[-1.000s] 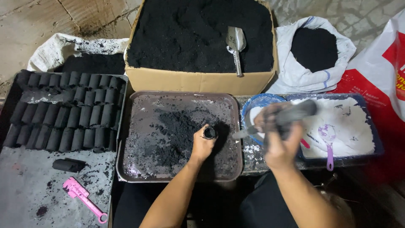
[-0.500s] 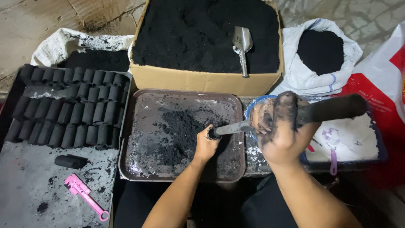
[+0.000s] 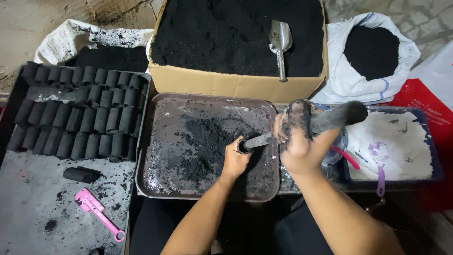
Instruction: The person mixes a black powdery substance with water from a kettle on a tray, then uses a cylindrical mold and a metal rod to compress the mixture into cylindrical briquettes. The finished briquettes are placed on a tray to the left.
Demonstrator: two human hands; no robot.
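The small black tube (image 3: 244, 146) is gripped upright by the closed fingers of the left hand (image 3: 234, 160) over the brown tray (image 3: 207, 189), the rod (image 3: 302, 127) is clenched in the right hand (image 3: 297, 141), and powder may be spilled if the rod is driven askew.

A tan cardboard box (image 3: 236, 85) of black powder stood at 12 o'clock, white sacks (image 3: 349, 80) at 10 and 2, a red printed bag (image 3: 424, 101) at 3.

Black powder (image 3: 207, 141) on brown tray (image 3: 155, 182); pink scoop (image 3: 96, 210); white powder (image 3: 394, 141) in blue tub (image 3: 436, 163); tan cardboard box (image 3: 226, 85).
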